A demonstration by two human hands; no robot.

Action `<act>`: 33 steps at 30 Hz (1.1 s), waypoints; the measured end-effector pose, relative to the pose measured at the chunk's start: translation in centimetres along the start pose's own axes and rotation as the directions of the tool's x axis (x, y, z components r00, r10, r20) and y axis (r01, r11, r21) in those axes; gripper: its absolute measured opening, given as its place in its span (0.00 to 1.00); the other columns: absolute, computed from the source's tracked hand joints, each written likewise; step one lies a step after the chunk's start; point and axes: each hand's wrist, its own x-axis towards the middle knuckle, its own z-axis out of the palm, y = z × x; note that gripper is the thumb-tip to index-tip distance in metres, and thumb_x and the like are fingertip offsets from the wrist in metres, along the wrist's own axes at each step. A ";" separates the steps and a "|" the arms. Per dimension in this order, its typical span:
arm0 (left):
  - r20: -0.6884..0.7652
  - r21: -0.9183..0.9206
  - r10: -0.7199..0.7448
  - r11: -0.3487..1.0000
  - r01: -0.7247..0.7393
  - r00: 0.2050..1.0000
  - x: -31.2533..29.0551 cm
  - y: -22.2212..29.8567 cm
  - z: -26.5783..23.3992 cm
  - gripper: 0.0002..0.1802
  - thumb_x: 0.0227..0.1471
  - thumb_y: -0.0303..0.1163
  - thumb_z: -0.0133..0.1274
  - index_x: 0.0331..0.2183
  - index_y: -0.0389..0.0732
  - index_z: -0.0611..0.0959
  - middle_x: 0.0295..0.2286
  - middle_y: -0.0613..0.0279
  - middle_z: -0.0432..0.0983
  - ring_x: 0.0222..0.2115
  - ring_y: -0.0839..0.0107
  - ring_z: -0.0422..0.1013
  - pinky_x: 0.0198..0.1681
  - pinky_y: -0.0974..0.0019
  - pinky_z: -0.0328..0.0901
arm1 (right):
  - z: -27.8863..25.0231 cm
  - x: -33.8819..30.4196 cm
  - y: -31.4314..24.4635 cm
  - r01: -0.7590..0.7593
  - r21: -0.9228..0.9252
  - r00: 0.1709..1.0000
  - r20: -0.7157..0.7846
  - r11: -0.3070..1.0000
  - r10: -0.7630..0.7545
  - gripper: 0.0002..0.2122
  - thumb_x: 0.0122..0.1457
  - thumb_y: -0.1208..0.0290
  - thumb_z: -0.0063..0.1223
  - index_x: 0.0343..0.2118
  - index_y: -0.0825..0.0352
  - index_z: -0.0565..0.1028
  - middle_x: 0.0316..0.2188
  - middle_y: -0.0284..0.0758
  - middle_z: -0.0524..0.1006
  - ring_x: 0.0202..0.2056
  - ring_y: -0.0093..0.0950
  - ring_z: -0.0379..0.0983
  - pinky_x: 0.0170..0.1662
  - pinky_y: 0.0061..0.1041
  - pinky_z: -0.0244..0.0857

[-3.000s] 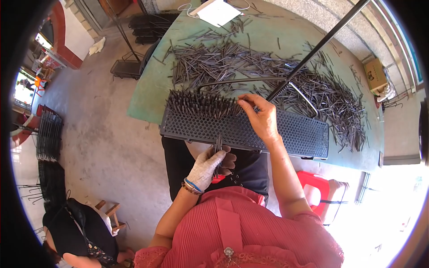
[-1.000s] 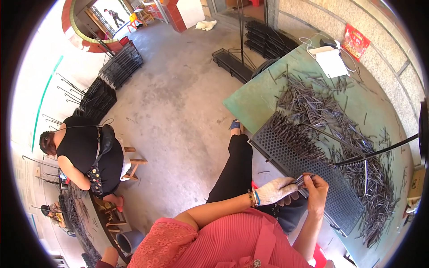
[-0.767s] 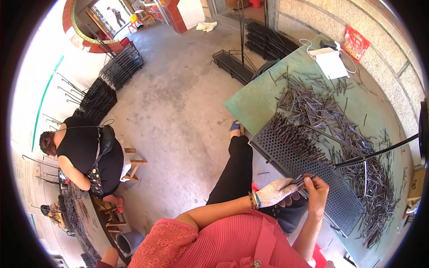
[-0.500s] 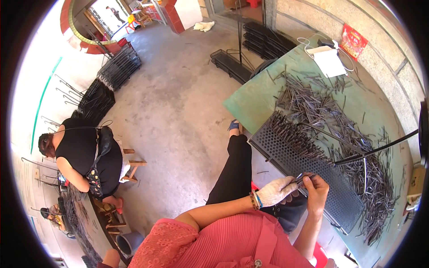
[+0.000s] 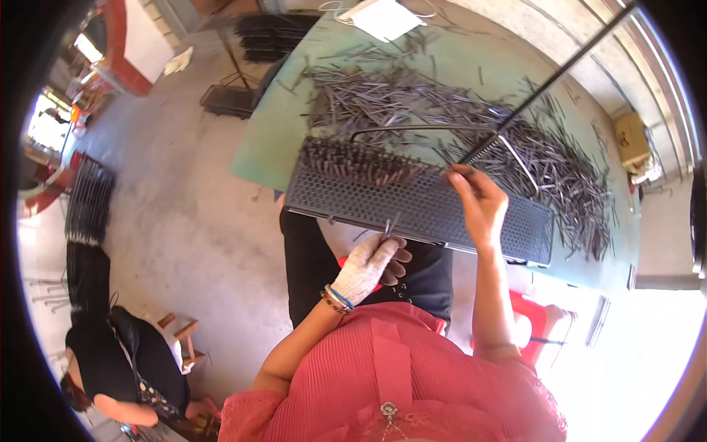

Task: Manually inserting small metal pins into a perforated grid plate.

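Observation:
A black perforated tray rests on the near edge of the green table, its left part packed with upright dark short rods. My right hand, bare, is over the tray beside the rods' right end, thumb and fingers pinched on a thin dark rod. My left hand, in a whitish knitted glove with dark fingertips, is just in front of the tray's near edge, closed on a few dark rods that stick up from its fingers. A loose heap of such rods lies behind the tray.
A black metal frame with a long bar rises over the tray. The green table also bears a white sheet. Black racks stack along the left wall. Another person sits at lower left. A red stool stands near my right arm.
My view has turned right toward the table. My hands, close together before, are now apart: the right has moved onto the tray with a rod, the left stays before it.

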 end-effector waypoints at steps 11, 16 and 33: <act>0.035 -0.029 -0.036 0.999 0.037 0.999 0.0 -0.4 1.0 0.19 0.64 0.41 0.43 0.45 0.34 0.73 0.36 0.54 0.78 0.28 0.72 0.75 0.28 0.72 0.71 | 0.6 2.0 2.3 0.243 -0.196 0.969 0.010 0.950 -0.246 0.07 0.53 0.75 0.63 0.35 0.69 0.81 0.33 0.37 0.82 0.32 0.28 0.77 0.38 0.25 0.69; 0.027 -0.023 -0.044 0.999 0.045 0.999 0.0 -0.1 1.2 0.18 0.64 0.40 0.42 0.45 0.33 0.73 0.36 0.53 0.78 0.27 0.72 0.75 0.27 0.73 0.70 | 0.4 2.5 2.0 0.264 -0.277 0.964 0.085 0.924 -0.250 0.07 0.54 0.75 0.62 0.36 0.69 0.82 0.34 0.36 0.82 0.36 0.26 0.76 0.43 0.24 0.68; 0.011 -0.003 -0.068 0.998 0.068 0.998 0.4 -0.3 1.4 0.19 0.65 0.40 0.42 0.47 0.34 0.73 0.36 0.56 0.79 0.26 0.74 0.75 0.27 0.74 0.71 | 1.5 2.4 3.8 0.276 -0.209 0.961 0.080 0.938 -0.264 0.08 0.51 0.73 0.64 0.35 0.66 0.82 0.32 0.35 0.82 0.34 0.31 0.76 0.43 0.27 0.67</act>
